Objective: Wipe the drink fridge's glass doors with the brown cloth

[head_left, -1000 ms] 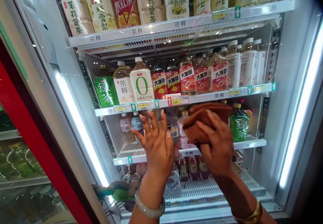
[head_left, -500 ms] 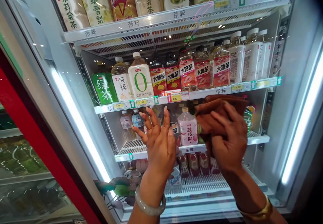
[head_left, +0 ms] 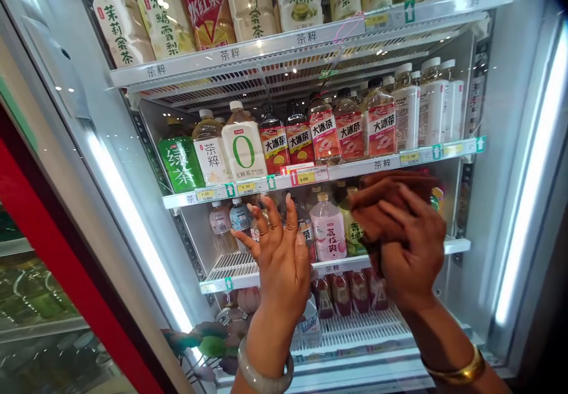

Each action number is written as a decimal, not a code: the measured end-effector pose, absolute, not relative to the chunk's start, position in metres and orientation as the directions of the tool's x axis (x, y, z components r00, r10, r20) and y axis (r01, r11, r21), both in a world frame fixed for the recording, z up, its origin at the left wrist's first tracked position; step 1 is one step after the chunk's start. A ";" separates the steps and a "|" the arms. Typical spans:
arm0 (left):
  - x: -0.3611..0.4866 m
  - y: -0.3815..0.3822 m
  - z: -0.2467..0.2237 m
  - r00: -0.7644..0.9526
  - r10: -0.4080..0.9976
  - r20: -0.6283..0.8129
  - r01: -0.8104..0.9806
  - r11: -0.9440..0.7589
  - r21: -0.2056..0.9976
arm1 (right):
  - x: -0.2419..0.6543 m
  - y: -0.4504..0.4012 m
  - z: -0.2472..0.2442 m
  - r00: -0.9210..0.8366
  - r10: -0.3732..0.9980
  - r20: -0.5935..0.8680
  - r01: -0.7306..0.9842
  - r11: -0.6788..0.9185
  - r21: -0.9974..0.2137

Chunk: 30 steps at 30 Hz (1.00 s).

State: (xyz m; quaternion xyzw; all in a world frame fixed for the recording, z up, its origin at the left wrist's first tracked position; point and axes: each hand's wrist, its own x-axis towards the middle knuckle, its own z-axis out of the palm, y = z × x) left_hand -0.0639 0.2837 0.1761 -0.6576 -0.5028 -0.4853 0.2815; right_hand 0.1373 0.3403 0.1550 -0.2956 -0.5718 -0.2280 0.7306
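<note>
My left hand (head_left: pixel 281 258) is raised at the lower centre with its fingers spread and nothing in them; a pale bangle (head_left: pixel 264 370) circles that wrist. To its right, my right hand (head_left: pixel 410 246) grips a folded brown cloth (head_left: pixel 381 202), and a gold bangle (head_left: pixel 457 370) sits on the wrist. Behind the hands stand shelves of bottled drinks, seen through what looks like glass with reflections. A pink-labelled bottle (head_left: pixel 328 228) shows between the two hands. The cloth hides part of the lower shelf.
Rows of bottles fill the upper shelf (head_left: pixel 306 38) and the middle shelf (head_left: pixel 381 163). Lit strips (head_left: pixel 133 228) run down both sides of the cooler. A red frame edge (head_left: pixel 66 275) slants across the left, beside another cabinet with bottles.
The view has shifted slightly, and the upper shelves sit a little lower and further left. My right hand and the cloth have moved slightly right, uncovering a green-labelled bottle. My left hand remains spread.
</note>
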 end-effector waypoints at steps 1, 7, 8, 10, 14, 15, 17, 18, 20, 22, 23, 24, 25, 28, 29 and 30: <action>-0.062 0.284 0.176 0.028 0.387 0.922 0.934 -0.340 0.114 | 0.136 0.339 0.158 0.297 0.031 0.954 0.667 0.709 -0.230; -0.060 0.285 0.173 0.045 0.372 0.927 0.943 -0.321 0.083 | 0.094 0.322 0.152 -0.082 0.049 0.995 0.662 0.749 0.018; -0.061 0.285 0.173 0.054 0.376 0.925 0.943 -0.323 0.076 | 0.094 0.323 0.150 -0.123 0.004 0.992 0.641 0.764 0.077; -0.063 0.284 0.173 0.062 0.387 0.920 0.943 -0.326 0.073 | 0.107 0.329 0.147 -0.106 -0.040 0.994 0.631 0.769 0.098; -0.060 0.286 0.173 0.047 0.386 0.921 0.942 -0.323 0.088 | 0.150 0.347 0.151 0.261 0.046 0.964 0.663 0.718 -0.213; -0.058 0.287 0.173 0.035 0.382 0.923 0.943 -0.318 0.096 | 0.155 0.349 0.153 0.347 0.057 0.936 0.646 0.708 -0.283; -0.051 0.288 0.174 0.007 0.382 0.924 0.945 -0.304 0.119 | 0.152 0.347 0.154 0.378 0.080 0.922 0.627 0.711 -0.318; -0.047 0.288 0.175 -0.010 0.386 0.922 0.946 -0.294 0.133 | 0.145 0.344 0.154 0.315 0.100 0.944 0.633 0.719 -0.287; -0.038 0.287 0.177 -0.019 0.401 0.916 0.949 -0.282 0.143 | 0.127 0.334 0.151 0.081 0.125 0.989 0.642 0.752 -0.148; -0.031 0.286 0.179 0.003 0.416 0.909 0.952 -0.281 0.125 | 0.118 0.327 0.147 -0.111 0.092 0.989 0.616 0.787 -0.004; -0.028 0.286 0.179 0.024 0.426 0.905 0.953 -0.282 0.107 | 0.120 0.326 0.144 -0.161 0.063 0.985 0.603 0.796 0.048; -0.026 0.286 0.178 0.047 0.432 0.901 0.955 -0.283 0.086 | 0.126 0.328 0.142 -0.173 0.036 0.984 0.601 0.795 0.076; -0.024 0.287 0.177 0.068 0.434 0.899 0.957 -0.282 0.064 | 0.135 0.332 0.140 -0.153 0.022 0.988 0.615 0.784 0.078; -0.023 0.293 0.170 0.110 0.403 0.908 0.963 -0.269 0.003 | 0.173 0.353 0.139 0.092 0.031 0.995 0.684 0.724 -0.086; -0.023 0.295 0.168 0.120 0.387 0.914 0.964 -0.266 -0.014 | 0.182 0.359 0.140 0.228 0.028 0.973 0.682 0.709 -0.180; -0.024 0.297 0.167 0.129 0.374 0.919 0.964 -0.264 -0.028 | 0.187 0.363 0.143 0.349 0.023 0.937 0.661 0.702 -0.264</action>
